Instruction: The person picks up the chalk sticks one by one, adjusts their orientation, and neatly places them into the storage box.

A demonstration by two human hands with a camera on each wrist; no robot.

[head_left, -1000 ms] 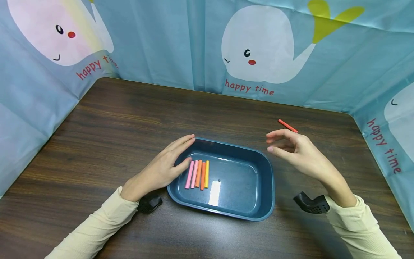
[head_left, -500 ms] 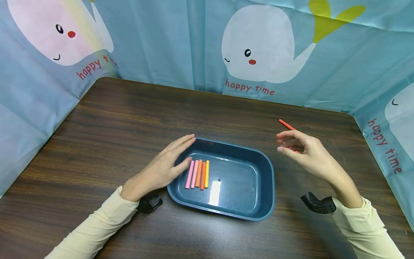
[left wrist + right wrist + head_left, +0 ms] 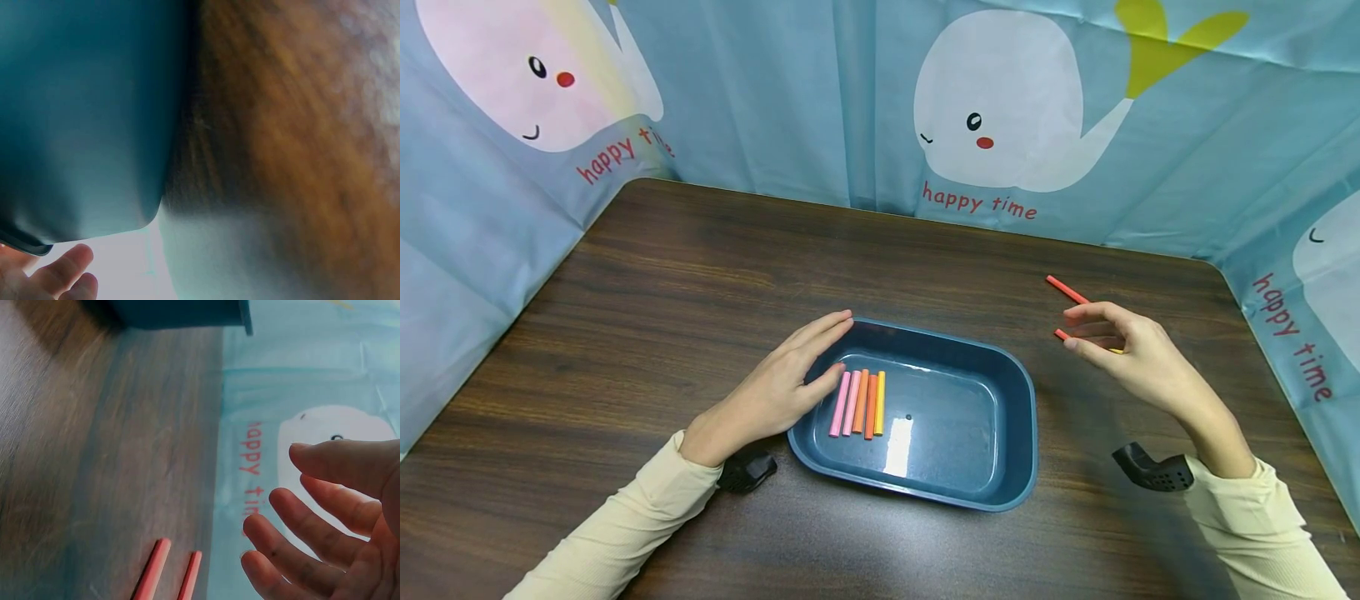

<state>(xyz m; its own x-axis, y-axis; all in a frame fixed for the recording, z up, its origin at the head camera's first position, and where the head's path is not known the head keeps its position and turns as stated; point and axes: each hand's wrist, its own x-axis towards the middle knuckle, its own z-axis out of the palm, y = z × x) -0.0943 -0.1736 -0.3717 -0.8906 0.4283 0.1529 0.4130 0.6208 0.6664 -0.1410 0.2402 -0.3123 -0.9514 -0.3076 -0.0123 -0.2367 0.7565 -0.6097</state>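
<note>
My left hand [image 3: 786, 385] lies along the left end of a blue rectangular tray [image 3: 1033, 450], fingers along the rim and thumb over the inside. Within that tray, pink, orange and yellow chalk-like sticks [image 3: 869, 408] lie side by side at the left. My right hand [image 3: 1123, 350] hovers to the right of the tray, fingers loosely bent with nothing between them. Beyond it, a red stick [image 3: 1066, 289] lies on the table. A second red stick [image 3: 1060, 334] and a yellow one [image 3: 1117, 351] show partly under the hand. In the right wrist view, two red sticks [image 3: 152, 569] are apart from the fingers.
The dark wooden table [image 3: 700, 275] stretches around the tray. A pale blue curtain [image 3: 775, 100] with printed whales borders its back and sides. Black wrist devices [image 3: 1153, 471] hang below both wrists.
My right hand has moved to the right, away from the tray and over the loose sticks; a second red stick and a yellow one have come into sight. My left hand has stayed put.
</note>
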